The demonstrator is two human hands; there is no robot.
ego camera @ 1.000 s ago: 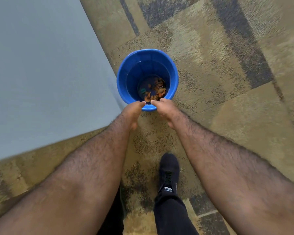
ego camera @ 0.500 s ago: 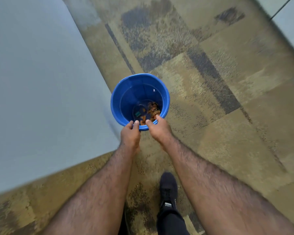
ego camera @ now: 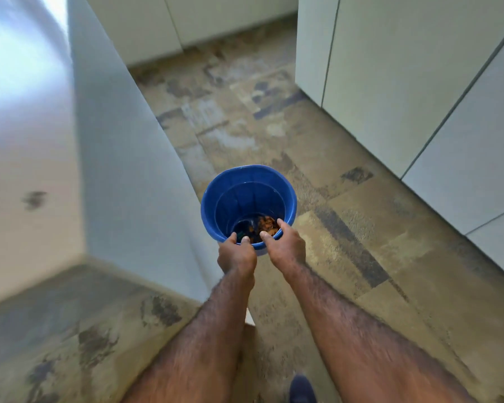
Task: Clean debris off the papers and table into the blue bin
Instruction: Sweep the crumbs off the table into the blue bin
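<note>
**Both hands on the near rim of the blue bin**

The blue bin (ego camera: pixel 246 199) is upright, its mouth facing the camera, and sits in front of the person above a patterned carpet floor (ego camera: pixel 346 257); whether it rests on the carpet or is lifted clear cannot be told. At the bottom of the bin lies a small heap of orange-brown debris (ego camera: pixel 268 223), gathered toward the right side, with a darker green scrap beside it on the left.

The left hand (ego camera: pixel 237 255) is closed over the bin's near rim, thumb and a fingertip hooked inside the lip and the remaining fingers wrapped outside. The right hand (ego camera: pixel 284 245) grips the same near rim just to the right of the left hand, with its thumb and forefinger curled over the edge. The two hands are close together without touching.

Left of the bin runs a pale tabletop (ego camera: pixel 26 141), its grey side panel dropping right next to the bin's wall. Beyond and right of the bin stand white cabinet fronts (ego camera: pixel 390 82). Below the bin, at the lower edge, the toe of a dark shoe (ego camera: pixel 301 388) shows on the carpet.
</note>
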